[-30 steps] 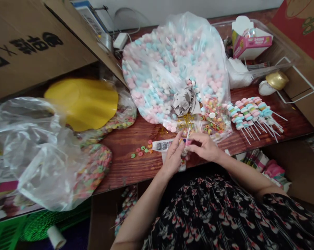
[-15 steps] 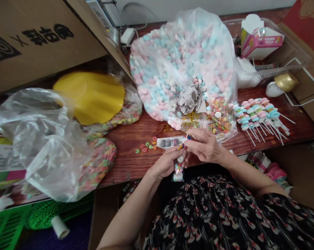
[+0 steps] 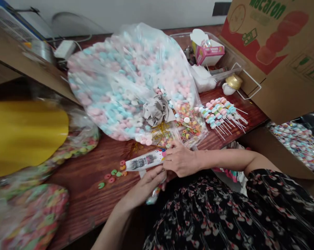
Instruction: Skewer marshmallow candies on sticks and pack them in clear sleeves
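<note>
My left hand [image 3: 146, 184] and my right hand [image 3: 181, 160] meet at the near edge of the wooden table [image 3: 94, 198]. Both are closed on a small clear packet of candy [image 3: 153, 198] that hangs below my fingers. Just beyond my hands lies a white printed label strip [image 3: 145, 161]. A few loose ring candies [image 3: 112, 173] sit to its left. A big clear bag of pink, blue and white candies [image 3: 125, 83] lies behind, with a crumpled grey paper [image 3: 157, 110] on it.
Candy skewers [image 3: 220, 113] lie at the right. A smaller bag of coloured ring candies [image 3: 190, 125] sits behind my right hand. A yellow plate [image 3: 23, 135] and more candy bags are at the left. Cardboard boxes [image 3: 282, 52] flank the table.
The view has swung right and closer. My hands have dropped lower toward the table edge with the packet, my right hand now lying over the label strip's end.
</note>
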`<state>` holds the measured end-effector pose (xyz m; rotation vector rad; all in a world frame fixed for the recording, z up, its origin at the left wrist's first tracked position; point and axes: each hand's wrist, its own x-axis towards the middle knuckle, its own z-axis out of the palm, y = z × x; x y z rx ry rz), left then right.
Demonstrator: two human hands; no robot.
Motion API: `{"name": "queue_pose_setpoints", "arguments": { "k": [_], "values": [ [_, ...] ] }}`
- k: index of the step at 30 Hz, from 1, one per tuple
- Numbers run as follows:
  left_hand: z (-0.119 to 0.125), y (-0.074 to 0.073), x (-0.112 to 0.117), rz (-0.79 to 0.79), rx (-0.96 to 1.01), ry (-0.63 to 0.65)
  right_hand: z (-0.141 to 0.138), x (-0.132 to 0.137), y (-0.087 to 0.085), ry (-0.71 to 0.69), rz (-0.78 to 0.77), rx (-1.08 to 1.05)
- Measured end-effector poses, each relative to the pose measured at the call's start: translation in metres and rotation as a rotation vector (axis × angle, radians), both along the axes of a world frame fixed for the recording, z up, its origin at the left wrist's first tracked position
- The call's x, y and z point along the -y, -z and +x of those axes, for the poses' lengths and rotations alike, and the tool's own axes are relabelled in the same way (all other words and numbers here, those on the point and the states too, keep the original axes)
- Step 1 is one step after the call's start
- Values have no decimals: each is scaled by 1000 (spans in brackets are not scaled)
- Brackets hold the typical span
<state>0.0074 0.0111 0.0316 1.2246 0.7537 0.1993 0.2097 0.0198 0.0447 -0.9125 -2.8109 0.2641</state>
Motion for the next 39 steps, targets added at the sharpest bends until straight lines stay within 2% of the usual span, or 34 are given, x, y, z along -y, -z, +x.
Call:
{"name": "queue_pose_setpoints", "arguments": {
  "k": [3,5,6,7,9,11,12,13,15,16,18,23,24,26,28,30,32,34,36,39],
  "values": [
    [6,-4,3,492,-190,-116,-5,1,1,115,-167,74],
    [7,-6,6,604,-227,-209,-5,4,-1,138,-110,40],
    [6,-7,8,559,-224,-242,-4,7,-2,146,-31,-7],
    [4,-7,10,449,-203,-265,-2,10,-4,130,77,-73],
    [-3,-5,15,104,-112,-297,1,16,-4,45,233,-185],
    [-10,0,22,-228,18,-290,4,19,0,-63,282,-263],
    [-14,3,25,-346,79,-267,3,20,2,-126,283,-300],
    [-16,6,28,-422,127,-240,2,20,5,-179,272,-320],
    [-21,9,33,-469,170,-192,-3,20,9,-249,228,-321],
    [-22,10,34,-442,164,-175,-6,20,10,-253,197,-299],
    [-25,7,36,-282,103,-190,-13,19,11,-197,115,-236],
    [-31,0,38,399,-110,-395,-35,7,11,34,-249,-107],
    [-33,1,38,484,-130,-437,-40,1,10,49,-308,-93],
    [-39,4,40,556,-155,-535,-51,-13,5,26,-384,-86],
    [-49,9,42,497,-158,-628,-61,-32,-2,-30,-428,-95],
    [-59,14,44,320,-128,-757,-70,-54,-10,-22,-403,-96],
    [-69,17,44,76,-52,-923,-81,-75,-16,87,-266,-37],
    [-77,18,40,-104,60,-1070,-95,-92,-17,173,-135,97],
    [-81,18,32,-178,184,-1152,-111,-102,-12,182,-81,217],
    [-82,15,20,-215,344,-1196,-135,-110,1,177,-66,312]
  ]
}}
